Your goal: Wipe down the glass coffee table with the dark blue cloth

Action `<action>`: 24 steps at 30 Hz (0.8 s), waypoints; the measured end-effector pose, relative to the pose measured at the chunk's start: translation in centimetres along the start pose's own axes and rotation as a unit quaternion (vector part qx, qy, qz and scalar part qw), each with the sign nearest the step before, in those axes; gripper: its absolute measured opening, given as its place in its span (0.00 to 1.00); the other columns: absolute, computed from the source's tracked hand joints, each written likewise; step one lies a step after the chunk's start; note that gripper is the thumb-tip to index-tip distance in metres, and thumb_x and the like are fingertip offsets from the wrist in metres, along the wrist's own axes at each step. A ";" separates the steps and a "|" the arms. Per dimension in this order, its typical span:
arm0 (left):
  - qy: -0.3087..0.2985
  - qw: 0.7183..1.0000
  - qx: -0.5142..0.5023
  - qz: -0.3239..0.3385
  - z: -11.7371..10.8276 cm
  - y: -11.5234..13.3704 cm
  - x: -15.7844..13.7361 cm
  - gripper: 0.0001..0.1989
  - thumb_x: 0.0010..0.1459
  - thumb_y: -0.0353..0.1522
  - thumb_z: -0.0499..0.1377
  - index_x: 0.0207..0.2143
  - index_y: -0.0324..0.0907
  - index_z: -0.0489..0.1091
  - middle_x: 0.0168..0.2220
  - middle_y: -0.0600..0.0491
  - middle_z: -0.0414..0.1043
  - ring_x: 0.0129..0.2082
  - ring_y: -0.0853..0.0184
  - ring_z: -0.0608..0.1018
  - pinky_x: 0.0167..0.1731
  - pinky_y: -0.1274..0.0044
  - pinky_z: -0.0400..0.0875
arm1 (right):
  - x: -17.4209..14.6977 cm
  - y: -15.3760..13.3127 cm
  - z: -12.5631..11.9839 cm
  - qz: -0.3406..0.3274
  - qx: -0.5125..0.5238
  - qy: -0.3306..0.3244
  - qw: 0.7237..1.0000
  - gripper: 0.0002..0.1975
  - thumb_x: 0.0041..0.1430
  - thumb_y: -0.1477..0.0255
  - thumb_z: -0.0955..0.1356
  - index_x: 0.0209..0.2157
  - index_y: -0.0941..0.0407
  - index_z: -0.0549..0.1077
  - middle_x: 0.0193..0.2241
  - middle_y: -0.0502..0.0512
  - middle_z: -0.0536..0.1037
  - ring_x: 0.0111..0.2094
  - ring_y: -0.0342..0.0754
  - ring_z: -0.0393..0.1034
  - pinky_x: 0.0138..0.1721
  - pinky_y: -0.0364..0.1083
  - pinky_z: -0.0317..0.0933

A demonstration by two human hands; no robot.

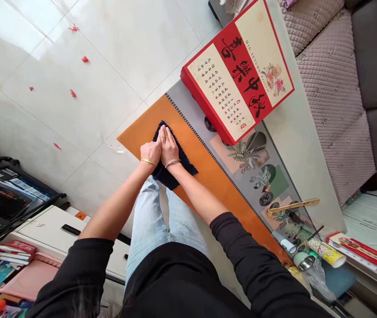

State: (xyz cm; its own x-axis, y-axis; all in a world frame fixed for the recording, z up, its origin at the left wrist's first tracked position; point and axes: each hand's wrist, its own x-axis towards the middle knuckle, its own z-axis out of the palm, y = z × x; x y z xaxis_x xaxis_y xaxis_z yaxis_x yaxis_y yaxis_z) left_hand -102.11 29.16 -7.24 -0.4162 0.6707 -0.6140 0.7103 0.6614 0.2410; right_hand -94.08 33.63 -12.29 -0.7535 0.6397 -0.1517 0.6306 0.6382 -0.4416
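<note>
A dark blue cloth (186,162) with ragged edges lies on the orange tabletop strip (208,176), near its corner, and hangs over the front edge. My right hand (169,148) rests flat on the cloth, its fingers stretched out and held together. Beside it, touching it, my left hand (150,152) is closed at the cloth's left side, knuckles up, apparently gripping the cloth's edge. What lies under its curled fingers is hidden.
A large red and cream gift box (238,70) stands on the grey patterned table mat (188,104). A wooden back scratcher (292,206), a yellow canister (327,253) and a green cup (304,261) are farther right. Red scraps (85,58) dot the tiled floor. A sofa (334,92) stands behind.
</note>
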 end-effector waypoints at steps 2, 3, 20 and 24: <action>0.020 0.999 0.024 -0.002 0.0 0.1 0.0 0.32 0.65 0.25 0.46 0.71 0.36 0.47 0.38 0.37 0.79 0.41 0.57 0.82 0.43 0.70 0.74 | -0.1 0.1 -0.2 -0.001 0.007 0.001 1.000 0.28 0.71 0.81 0.52 0.71 0.63 0.48 0.70 0.60 0.55 0.72 0.48 0.44 0.73 0.53 0.47; 0.024 0.999 0.035 0.000 0.4 0.3 -0.6 0.33 0.65 0.25 0.47 0.71 0.35 0.45 0.37 0.38 0.79 0.40 0.57 0.82 0.42 0.71 0.74 | -1.0 0.1 -0.4 -0.004 0.008 -0.002 1.000 0.29 0.70 0.81 0.52 0.71 0.62 0.47 0.70 0.60 0.55 0.72 0.48 0.43 0.72 0.53 0.47; -0.012 0.999 -0.010 0.051 6.7 -0.1 -7.1 0.26 0.69 0.31 0.44 0.69 0.43 0.52 0.40 0.45 0.79 0.37 0.63 0.82 0.32 0.79 0.69 | -10.3 -0.6 -2.9 0.030 0.027 -0.038 0.998 0.27 0.70 0.76 0.56 0.68 0.61 0.57 0.65 0.61 0.65 0.68 0.50 0.54 0.68 0.52 0.55; 0.006 0.998 -0.055 -0.015 5.8 0.9 -6.1 0.20 0.71 0.37 0.42 0.60 0.43 0.63 0.38 0.46 0.80 0.35 0.62 0.82 0.33 0.78 0.69 | -9.1 -0.2 -3.1 0.119 0.083 0.023 0.989 0.21 0.71 0.70 0.56 0.59 0.58 0.69 0.50 0.63 0.76 0.51 0.51 0.72 0.55 0.49 0.66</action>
State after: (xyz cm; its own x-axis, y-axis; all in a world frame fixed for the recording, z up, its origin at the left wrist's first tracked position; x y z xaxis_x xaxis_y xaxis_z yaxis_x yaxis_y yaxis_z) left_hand -95.62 23.69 -7.60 -0.4435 0.6540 -0.6129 0.6306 0.7136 0.3051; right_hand -86.73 29.02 -8.09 -0.5755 0.7848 -0.2300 0.7474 0.3906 -0.5375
